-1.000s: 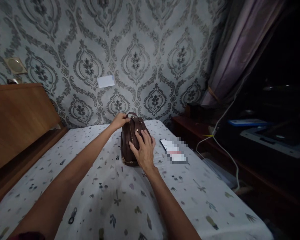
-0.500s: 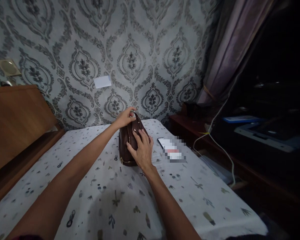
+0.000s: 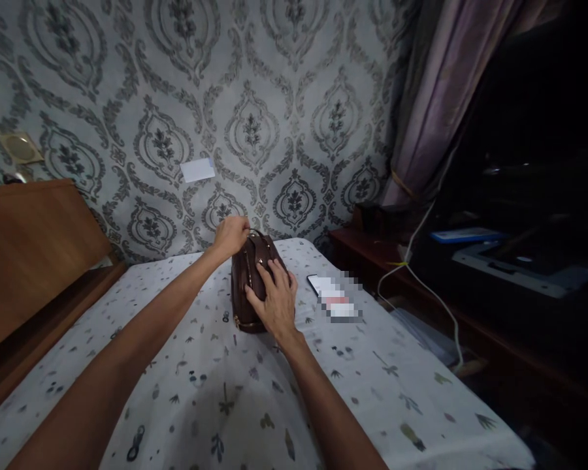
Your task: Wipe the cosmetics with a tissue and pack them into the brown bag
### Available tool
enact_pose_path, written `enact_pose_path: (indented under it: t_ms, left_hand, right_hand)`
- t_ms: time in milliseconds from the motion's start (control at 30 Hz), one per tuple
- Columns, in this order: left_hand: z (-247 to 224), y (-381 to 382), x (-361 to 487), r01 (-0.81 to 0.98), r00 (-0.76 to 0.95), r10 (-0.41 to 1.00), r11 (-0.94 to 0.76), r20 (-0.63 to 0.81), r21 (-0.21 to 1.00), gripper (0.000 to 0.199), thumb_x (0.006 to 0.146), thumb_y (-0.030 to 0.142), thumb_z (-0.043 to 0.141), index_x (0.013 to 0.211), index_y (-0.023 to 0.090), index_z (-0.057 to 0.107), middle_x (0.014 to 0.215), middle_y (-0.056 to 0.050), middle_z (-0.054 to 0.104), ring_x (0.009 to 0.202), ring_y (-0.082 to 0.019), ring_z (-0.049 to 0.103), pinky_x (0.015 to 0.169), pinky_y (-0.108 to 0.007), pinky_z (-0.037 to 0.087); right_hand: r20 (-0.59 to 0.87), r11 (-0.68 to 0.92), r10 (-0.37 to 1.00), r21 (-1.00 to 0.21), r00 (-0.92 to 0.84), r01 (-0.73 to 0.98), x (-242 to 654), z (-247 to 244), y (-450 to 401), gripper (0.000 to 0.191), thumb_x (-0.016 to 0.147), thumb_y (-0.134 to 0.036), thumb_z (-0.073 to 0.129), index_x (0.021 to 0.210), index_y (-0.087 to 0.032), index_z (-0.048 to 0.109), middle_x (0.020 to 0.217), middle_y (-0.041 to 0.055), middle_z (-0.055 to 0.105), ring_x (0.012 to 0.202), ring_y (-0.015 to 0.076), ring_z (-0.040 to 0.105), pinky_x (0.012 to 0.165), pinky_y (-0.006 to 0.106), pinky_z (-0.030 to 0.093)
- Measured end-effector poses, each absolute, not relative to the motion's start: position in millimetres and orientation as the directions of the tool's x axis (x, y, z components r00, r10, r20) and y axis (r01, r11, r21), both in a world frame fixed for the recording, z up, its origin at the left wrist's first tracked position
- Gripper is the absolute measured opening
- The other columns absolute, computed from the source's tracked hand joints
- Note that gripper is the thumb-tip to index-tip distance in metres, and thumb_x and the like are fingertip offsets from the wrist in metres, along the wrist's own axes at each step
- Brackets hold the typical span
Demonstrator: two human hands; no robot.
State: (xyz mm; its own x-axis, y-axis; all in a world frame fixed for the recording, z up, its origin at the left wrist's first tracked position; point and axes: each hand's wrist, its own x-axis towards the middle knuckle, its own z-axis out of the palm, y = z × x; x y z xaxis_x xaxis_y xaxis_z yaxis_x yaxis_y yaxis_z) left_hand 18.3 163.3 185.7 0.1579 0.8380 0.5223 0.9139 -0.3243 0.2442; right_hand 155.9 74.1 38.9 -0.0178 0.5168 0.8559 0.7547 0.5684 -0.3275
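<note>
A brown leather bag (image 3: 242, 297) with gold zippers and a loop handle stands on the patterned sheet (image 3: 196, 405). My left hand (image 3: 232, 235) is at the bag's far left top edge, beside the handle. Its fingers are curled closed; whatever they pinch there is hidden. My right hand (image 3: 276, 300) lies spread across the near right part of the bag's top, the fingers apart and pressing on the leather.
A phone (image 3: 336, 297) with a lit, blurred screen lies right of the bag. Wooden headboard-like furniture (image 3: 44, 241) is at left, patterned wallpaper behind. To the right, a white cable (image 3: 434, 294) hangs by a dark shelf, under a curtain (image 3: 426, 111).
My left hand has moved slightly left off the handle, and its fingers have curled in. My right hand stays on the bag. The view has shifted a little.
</note>
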Motion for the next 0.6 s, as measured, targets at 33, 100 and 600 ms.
enact_pose_path:
  t_ms: [33,100,600]
  left_hand:
    - [186,164,19,0.903,0.170,0.838,-0.343,0.518,0.258,0.014,0.082,0.018,0.059,0.090,0.018,0.071,0.086,-0.008,0.071,0.087,-0.025,0.064,0.082,-0.036,0.047]
    - [186,167,21,0.874,0.202,0.839,-0.387,0.504,0.294,0.018,0.080,0.019,0.062,0.095,0.017,0.071,0.083,-0.005,0.070,0.080,-0.021,0.062,0.076,-0.031,0.047]
    - [141,191,49,0.772,0.121,0.882,-0.371,0.454,0.515,0.012,0.077,0.029,0.067,0.079,0.018,0.070,0.070,-0.001,0.063,0.069,-0.018,0.055,0.066,-0.028,0.039]
  right_hand:
    - [0.854,0.567,0.520,-0.328,-0.019,0.756,156,39,74,0.044,0.093,-0.041,0.060,0.131,-0.019,0.062,0.140,0.0167,0.060,0.137,0.0303,0.049,0.113,0.050,0.030]
    - [0.852,0.565,0.523,-0.331,-0.018,0.756,156,39,74,0.044,0.093,-0.041,0.061,0.131,-0.019,0.062,0.140,0.0168,0.060,0.137,0.0302,0.049,0.112,0.050,0.030]
    - [0.866,0.596,0.500,-0.344,0.001,0.725,157,37,77,0.040,0.092,-0.042,0.063,0.124,-0.019,0.066,0.134,0.0157,0.065,0.133,0.0294,0.053,0.112,0.049,0.031]
